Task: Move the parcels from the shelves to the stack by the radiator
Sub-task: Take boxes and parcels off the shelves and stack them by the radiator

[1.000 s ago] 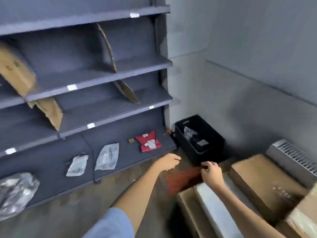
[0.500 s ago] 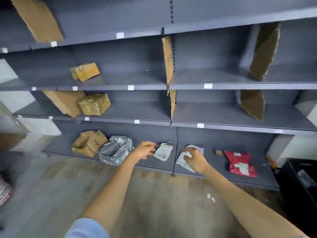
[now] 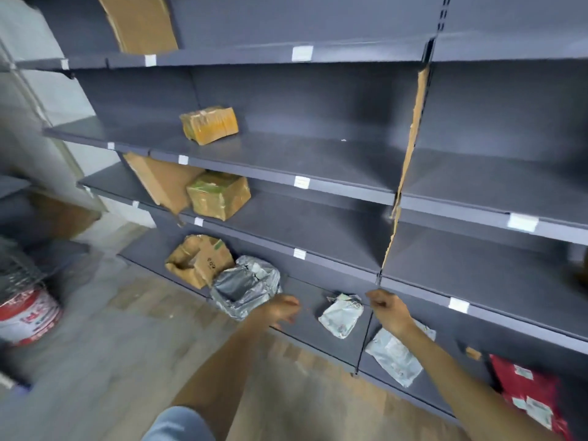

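Ok so both hands are out in front of the bottom shelf [image 3: 318, 316], lower middle of the frame, and neither one has a parcel. The left hand [image 3: 281, 310] hangs with fingers loosely curled around nothing, just right of the crumpled grey poly bag [image 3: 245, 289]. The right hand [image 3: 386, 308] looks half closed with nothing in it, though it's blurry, so take that loosely. It sits just right of the small white mailer [image 3: 342, 315] and above the flat white mailer [image 3: 396, 358].

If it were me: grab the two white mailers first, one per hand, since they're closest. They look soft and floppy, so I'd pinch at an edge or slide fingers under instead of clawing the middle. The grey bag looks puffy and probably wants a whole hand.

Still left on the shelves: a crushed cardboard box [image 3: 199, 259] at lower left beside the grey bag, a taped box [image 3: 219, 195] one shelf up, another taped box [image 3: 210, 124] above that, and a red mailer [image 3: 528, 393] at bottom right. The radiator stack isn't in view, so plan on a turn once your hands are full.
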A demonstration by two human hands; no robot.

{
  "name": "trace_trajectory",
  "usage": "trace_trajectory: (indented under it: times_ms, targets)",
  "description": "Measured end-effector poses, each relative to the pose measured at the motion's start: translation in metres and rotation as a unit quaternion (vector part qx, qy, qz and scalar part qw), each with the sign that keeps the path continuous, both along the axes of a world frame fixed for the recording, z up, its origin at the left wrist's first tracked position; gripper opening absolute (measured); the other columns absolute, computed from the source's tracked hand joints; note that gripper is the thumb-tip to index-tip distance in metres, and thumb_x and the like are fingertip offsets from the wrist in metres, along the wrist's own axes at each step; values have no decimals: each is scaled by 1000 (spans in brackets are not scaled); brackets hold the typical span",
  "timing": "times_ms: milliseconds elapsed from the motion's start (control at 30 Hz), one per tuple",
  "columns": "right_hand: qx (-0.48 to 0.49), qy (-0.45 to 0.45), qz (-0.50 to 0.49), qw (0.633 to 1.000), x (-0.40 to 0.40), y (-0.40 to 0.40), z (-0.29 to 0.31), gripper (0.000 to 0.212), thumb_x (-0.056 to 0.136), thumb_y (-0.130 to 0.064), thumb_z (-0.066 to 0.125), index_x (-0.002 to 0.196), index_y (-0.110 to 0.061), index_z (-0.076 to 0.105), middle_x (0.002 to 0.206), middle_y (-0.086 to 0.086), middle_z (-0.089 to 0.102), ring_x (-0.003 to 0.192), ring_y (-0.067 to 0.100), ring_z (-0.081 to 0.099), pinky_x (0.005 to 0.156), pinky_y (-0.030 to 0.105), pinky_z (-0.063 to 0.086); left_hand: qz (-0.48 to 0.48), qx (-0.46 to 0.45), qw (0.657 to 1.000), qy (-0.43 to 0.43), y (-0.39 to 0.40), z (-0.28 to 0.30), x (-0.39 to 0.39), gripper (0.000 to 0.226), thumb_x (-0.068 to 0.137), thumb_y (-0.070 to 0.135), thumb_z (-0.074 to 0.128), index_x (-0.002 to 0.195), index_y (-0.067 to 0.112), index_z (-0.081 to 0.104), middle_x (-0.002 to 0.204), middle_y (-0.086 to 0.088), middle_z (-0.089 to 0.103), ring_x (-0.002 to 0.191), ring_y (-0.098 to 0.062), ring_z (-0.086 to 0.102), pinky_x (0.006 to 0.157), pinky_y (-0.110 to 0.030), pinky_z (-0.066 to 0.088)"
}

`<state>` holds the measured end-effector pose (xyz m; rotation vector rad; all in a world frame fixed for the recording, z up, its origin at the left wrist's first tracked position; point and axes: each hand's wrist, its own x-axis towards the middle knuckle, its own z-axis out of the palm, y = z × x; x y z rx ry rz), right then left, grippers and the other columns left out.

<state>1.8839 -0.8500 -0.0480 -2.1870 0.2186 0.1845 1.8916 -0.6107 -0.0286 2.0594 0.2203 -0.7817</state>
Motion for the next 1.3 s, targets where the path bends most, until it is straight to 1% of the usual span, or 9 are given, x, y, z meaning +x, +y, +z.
trace_trajectory:
  times_ms: [167,333,500,633,767,933,1067,1233,1300]
  targets:
    - [-13,22,136,990,78,82,-4,23,90,4,46,101,-8,62,103,8,60,97,17,55,71,6,37,106,-43,993,6,78,6,44,30,100,15,39,129,12,47,83,5,55,54,2,60,59,-20,38]
    - [-7,6,226,974,145,193,15,31,93,0,43,121,0,56,121,13,59,103,19,54,80,19,36,207,-61,977,-8,175,7,71,37,100,12,38,135,2,43,111,-13,62,89,-25,62,71,-29,49]
    - [51,-52,247,966,224,324,53,29,95,-8,44,122,-8,56,123,11,59,118,25,53,90,27,43,253,-36,963,-89,293,33,122,32,100,16,37,127,8,52,89,-1,59,61,-1,59,53,-16,46]
    - [104,-98,236,961,276,410,95,28,94,1,45,120,1,54,120,14,57,116,23,52,78,11,38,237,-18,962,-134,382,66,160,23,100,14,36,109,16,58,95,-3,61,63,-1,61,56,-16,46]
    - [122,-150,209,959,324,461,126,29,92,2,47,119,-1,56,124,14,58,115,22,53,94,26,39,247,-33,950,-189,454,97,207,29,100,8,33,86,19,55,83,-1,56,59,-1,59,50,-12,44]
    - [45,-187,168,967,387,490,140,35,90,-4,50,125,-10,53,125,14,55,117,26,53,92,29,40,202,-68,958,-189,492,102,282,25,101,14,35,117,17,55,111,-2,58,104,-19,55,88,-33,44]
    - [29,-218,123,968,453,515,150,49,91,-9,51,137,-14,39,138,11,33,125,32,44,102,35,36,172,-96,952,-233,512,109,358,30,101,13,37,127,13,51,118,-2,58,109,-18,55,83,-29,45]
    - [77,-246,43,965,521,545,157,70,88,-13,58,146,-21,19,155,12,0,146,29,-2,113,41,22,92,-38,959,-265,523,135,473,32,99,12,42,130,8,51,128,-6,55,111,-12,50,70,-9,43]
    - [61,-261,46,962,541,548,159,74,87,-17,60,147,-27,17,156,12,-9,146,28,-11,113,44,22,47,12,962,-270,522,153,521,35,99,15,42,133,10,48,135,-7,51,120,-15,49,79,-10,41]
